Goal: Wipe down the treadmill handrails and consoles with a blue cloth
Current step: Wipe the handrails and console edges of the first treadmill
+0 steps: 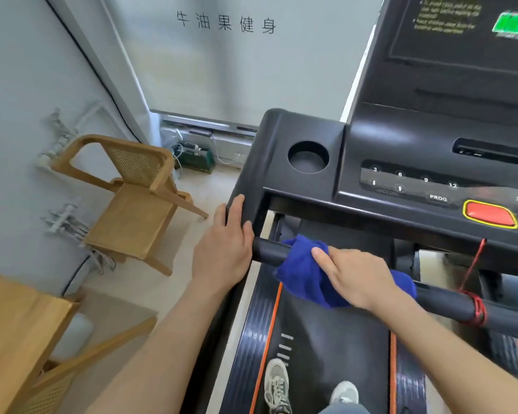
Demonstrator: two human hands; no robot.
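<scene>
A black treadmill fills the right of the head view. Its front handrail [449,303] runs from centre left down to the right edge. A blue cloth [302,273] is wrapped over this bar. My right hand [356,279] lies on the cloth with fingers curled over it and the bar. My left hand [226,243] rests on the left side rail [245,186], fingers curled over its corner, thumb beside the bar's left end. The console [416,180] with number keys, a red stop button [489,213] and a cup holder [308,156] sits above the bar.
A red safety cord [476,306] is wound round the handrail at right. A wooden chair [132,198] stands left of the treadmill by the wall, a wooden table [15,330] at lower left. My shoes [278,386] stand on the treadmill belt.
</scene>
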